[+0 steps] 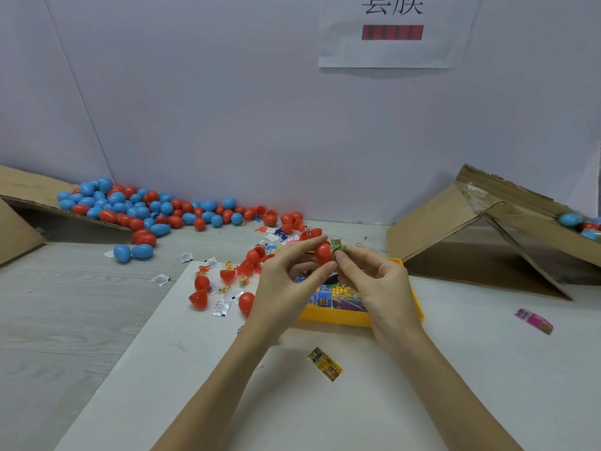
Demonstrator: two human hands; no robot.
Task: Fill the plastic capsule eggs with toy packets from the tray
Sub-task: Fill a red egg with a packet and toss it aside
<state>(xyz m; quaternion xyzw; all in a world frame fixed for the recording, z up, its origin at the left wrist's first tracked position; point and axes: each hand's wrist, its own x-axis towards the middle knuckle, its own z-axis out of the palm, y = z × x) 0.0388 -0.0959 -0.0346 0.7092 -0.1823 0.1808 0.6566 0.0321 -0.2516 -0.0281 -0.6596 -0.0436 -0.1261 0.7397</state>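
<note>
holding a red egg half (323,253) between thumb and fingertips, the left hand (286,281) keeps it raised above the far edge of the yellow tray (335,317), with the open mouth seeming to face right, though the fingers hide the rim. the right hand (374,275) pinches a small green packet (338,247) and has it touching the right side of that half, so the two hands meet almost fingertip to fingertip. that is the relation the next move hangs on: the packet lies just to the right of the egg half, its long side looks roughly level with the mouth, and the right hand is the one nearer to push it in. i would judge the packet needs turning end-on or folding a little, since it looks about as wide as the opening; whether any of it is already inside i cannot tell.

more packets lie in the tray directly beneath both hands. loose red halves (200,292) and small white sachets (221,308) sit on the surface left of the tray. a heap of red and blue eggs (136,209) runs along the far left edge against the wall, spilling from a cardboard flap (22,187). a yellow packet (325,363) lies on the surface near the front, between the forearms, and a pink packet (534,321) lies well off toward the right edge, near a cardboard box (455,236).
</note>
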